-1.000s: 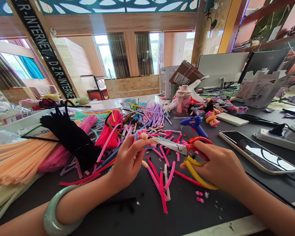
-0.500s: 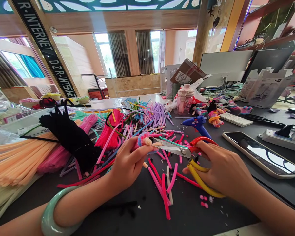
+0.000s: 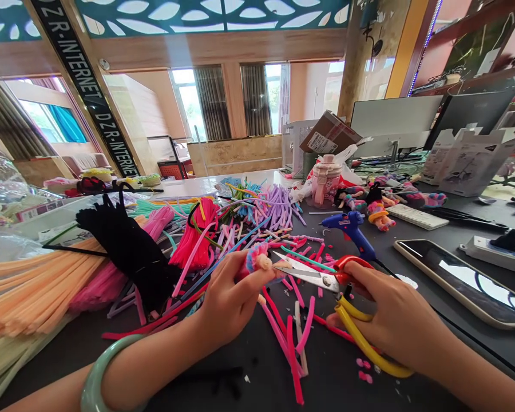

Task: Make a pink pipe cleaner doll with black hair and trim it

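Pinched in my left hand is a small fuzzy pipe-cleaner doll, pink and blue with a pale tan part. My fingers cover much of it. Through the red and yellow handles of the scissors go the fingers of my right hand. The blades are parted and point left, their tips right at the doll's pale part. Whether they touch it I cannot tell. Below the hands lie cut pink and red pipe-cleaner pieces on the dark table.
Bundles of black, peach, hot pink and lilac pipe cleaners fill the left and back. A blue glue gun, a phone, a pink bottle and finished dolls stand or lie to the right.
The scissor handles have spread wider, the yellow one swinging down. Both hands sit slightly farther right and lower in the picture, as the whole view has shifted. The doll stays in my left hand.
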{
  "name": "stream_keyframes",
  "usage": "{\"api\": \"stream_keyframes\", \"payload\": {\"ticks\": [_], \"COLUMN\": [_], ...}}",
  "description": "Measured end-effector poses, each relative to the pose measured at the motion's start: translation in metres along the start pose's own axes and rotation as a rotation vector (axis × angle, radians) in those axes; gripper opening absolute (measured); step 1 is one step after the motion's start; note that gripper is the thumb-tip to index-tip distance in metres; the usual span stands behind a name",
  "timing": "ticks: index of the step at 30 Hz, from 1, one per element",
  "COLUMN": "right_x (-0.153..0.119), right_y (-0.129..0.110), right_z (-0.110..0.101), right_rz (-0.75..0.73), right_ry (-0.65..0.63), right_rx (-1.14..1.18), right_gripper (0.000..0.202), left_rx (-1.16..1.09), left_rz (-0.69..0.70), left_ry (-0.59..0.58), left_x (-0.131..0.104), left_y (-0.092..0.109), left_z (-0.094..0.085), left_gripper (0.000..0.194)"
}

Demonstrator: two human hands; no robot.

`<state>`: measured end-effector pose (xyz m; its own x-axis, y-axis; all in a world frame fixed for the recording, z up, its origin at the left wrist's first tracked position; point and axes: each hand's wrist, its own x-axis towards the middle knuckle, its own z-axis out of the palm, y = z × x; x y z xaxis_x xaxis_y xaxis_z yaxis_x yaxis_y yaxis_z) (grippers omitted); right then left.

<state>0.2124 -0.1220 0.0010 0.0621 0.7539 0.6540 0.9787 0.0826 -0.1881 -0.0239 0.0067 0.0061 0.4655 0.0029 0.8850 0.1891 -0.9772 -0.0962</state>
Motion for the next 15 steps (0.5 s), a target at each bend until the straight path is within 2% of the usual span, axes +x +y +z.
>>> {"api": "stream_keyframes", "payload": {"ticks": [8,15], "right_x": [-0.010,-0.015], "right_y": [-0.001,0.005], "right_z": [-0.002,-0.002], "right_rz": [0.085,-0.024], "right_ry": [-0.053,0.051], "right_rx": [0.095,-0.058], "right_gripper": [0.032,0.029], "left_rx": [0.066,0.169], "left_rz": [0.104,0.077], "left_ry": [-0.008,-0.027], "left_x": [0.010,0.011], "left_y": [0.011,0.012], "left_z": [0.003,0.002], "left_gripper": [0.025,0.031]}}
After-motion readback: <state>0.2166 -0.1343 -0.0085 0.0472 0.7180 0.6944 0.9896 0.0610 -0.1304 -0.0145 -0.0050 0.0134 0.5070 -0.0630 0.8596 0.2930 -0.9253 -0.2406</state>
